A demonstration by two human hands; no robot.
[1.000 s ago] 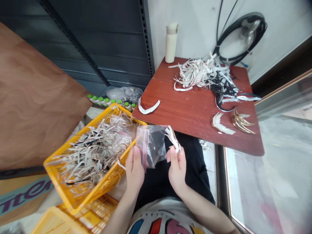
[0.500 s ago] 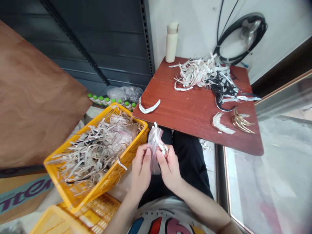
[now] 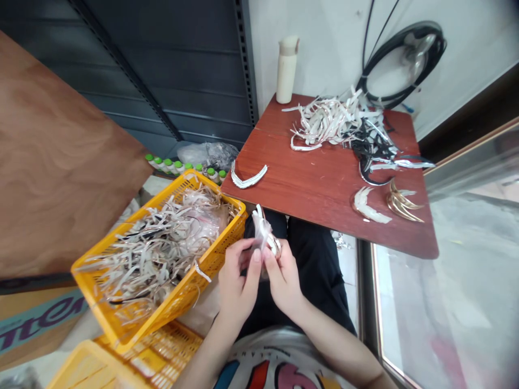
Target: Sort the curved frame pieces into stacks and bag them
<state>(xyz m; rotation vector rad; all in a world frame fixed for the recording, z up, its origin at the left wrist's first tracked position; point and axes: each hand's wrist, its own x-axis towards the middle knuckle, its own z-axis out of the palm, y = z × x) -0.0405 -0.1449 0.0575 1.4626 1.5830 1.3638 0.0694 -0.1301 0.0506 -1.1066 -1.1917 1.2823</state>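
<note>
Above my lap, my left hand pinches a clear plastic bag between thumb and fingers. My right hand is closed around a small bundle of white curved strips, pressed against the bag. White strip ends stick up past the top of the bag. To the left, a yellow basket holds a tangled heap of white strips and some clear bags. A bent bundle of white strips lies on the near left part of the red-brown table.
At the table's back are a heap of white strips, dark strips and a cream bottle. Gold curved pieces and white pieces lie at the right. A glass panel stands beyond.
The bag is now crumpled around the strips instead of hanging flat between my hands. My left thumb has shifted right, closer to my right hand.
</note>
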